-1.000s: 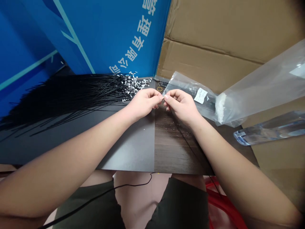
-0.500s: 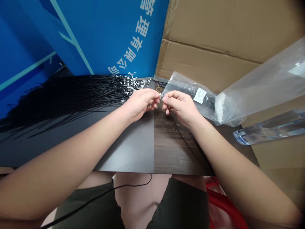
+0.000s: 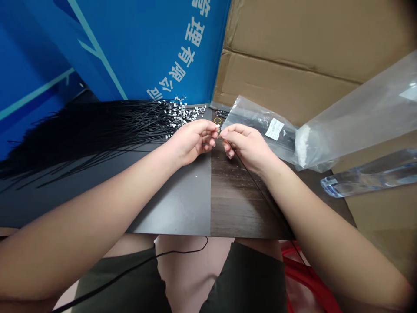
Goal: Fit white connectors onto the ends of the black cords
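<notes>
Hands: 2, the person's own, (image 3: 192,142) left hand and (image 3: 248,145) right hand, both over the board's centre seam.
Fingers: both closed to a pinch; left thumb and forefinger and right thumb and forefinger meet at one tip, too small to make out.
Held: one single black wire (image 3: 257,182), running from the right hand down across the board and off its near edge.
Wire bundle: one, too many to count, black wires (image 3: 97,134) fanned out on the board's far-left side, with small white-and-silver terminals (image 3: 180,114) heaped at the ends nearest the hands.
Board: one, a laminate board (image 3: 172,204), matte charcoal on the left half, dark wood grain on the right; smooth, straight seam.
Bags: 3. Poly bag (image 3: 257,121) with white label, holding black items, at the far right corner of the board; larger transparent poly bag (image 3: 355,117) beyond it, bunched at its end; transparent plastic sleeve (image 3: 368,178) right of the board.
Small parts: one yellow ring (image 3: 217,120) at the board's far edge.
Behind board: blue printed banner (image 3: 146,48) with white characters; corrugated cardboard (image 3: 286,56).
Below board: red plastic rim (image 3: 302,274); black cable (image 3: 130,261) over the person's lap.
</notes>
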Action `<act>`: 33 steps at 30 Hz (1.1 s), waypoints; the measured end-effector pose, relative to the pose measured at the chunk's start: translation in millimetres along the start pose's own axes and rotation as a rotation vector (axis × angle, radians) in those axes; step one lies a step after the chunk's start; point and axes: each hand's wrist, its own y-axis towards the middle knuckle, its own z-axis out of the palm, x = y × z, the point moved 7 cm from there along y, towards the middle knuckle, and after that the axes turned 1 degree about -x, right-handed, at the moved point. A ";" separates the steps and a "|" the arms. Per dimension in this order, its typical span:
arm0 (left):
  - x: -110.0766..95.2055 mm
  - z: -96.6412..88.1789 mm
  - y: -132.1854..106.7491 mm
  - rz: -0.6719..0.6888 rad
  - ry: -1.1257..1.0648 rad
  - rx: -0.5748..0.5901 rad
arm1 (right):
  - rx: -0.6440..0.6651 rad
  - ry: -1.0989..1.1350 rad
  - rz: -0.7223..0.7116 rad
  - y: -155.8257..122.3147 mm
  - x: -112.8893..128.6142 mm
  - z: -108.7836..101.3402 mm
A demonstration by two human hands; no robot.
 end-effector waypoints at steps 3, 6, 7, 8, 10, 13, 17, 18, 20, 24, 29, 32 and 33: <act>-0.5 1.1 -1.0 -0.005 -0.010 0.012 | -0.004 0.001 0.014 -0.5 -1.0 0.9; -0.5 1.7 -1.7 -0.005 0.004 0.013 | -0.009 -0.007 0.016 -0.9 -1.0 1.7; -0.5 1.9 -1.9 -0.004 0.009 0.013 | -0.011 -0.011 0.014 -1.1 -0.7 1.8; -0.3 2.1 -1.9 -0.003 0.013 0.013 | -0.012 -0.015 0.012 -1.3 -0.5 1.8; 0.0 2.8 -2.0 0.000 0.017 0.020 | -0.011 -0.017 0.006 -1.8 0.2 1.6; 0.4 3.5 -1.8 0.008 0.028 0.033 | -0.005 -0.016 0.004 -2.2 1.0 1.4; 0.2 2.8 -1.3 0.026 0.050 0.036 | -0.010 -0.016 0.014 -2.0 1.3 1.4; 0.0 2.6 -1.2 0.030 0.053 0.036 | -0.013 -0.015 0.015 -1.9 1.3 1.4; -0.1 2.2 -1.0 0.034 0.052 0.038 | -0.014 -0.013 0.016 -1.7 1.2 1.7; 0.0 2.3 -1.1 0.033 0.047 0.040 | 0.000 0.006 0.024 -1.8 0.2 3.1; 0.4 3.1 -2.0 0.029 0.043 0.033 | 0.003 0.017 0.035 -2.2 0.3 4.1; 0.7 3.4 -2.0 0.032 0.046 0.035 | 0.012 0.032 0.033 -2.2 1.1 4.5; 0.8 3.5 -1.8 0.033 0.044 0.037 | 0.016 0.038 0.036 -2.2 1.0 4.5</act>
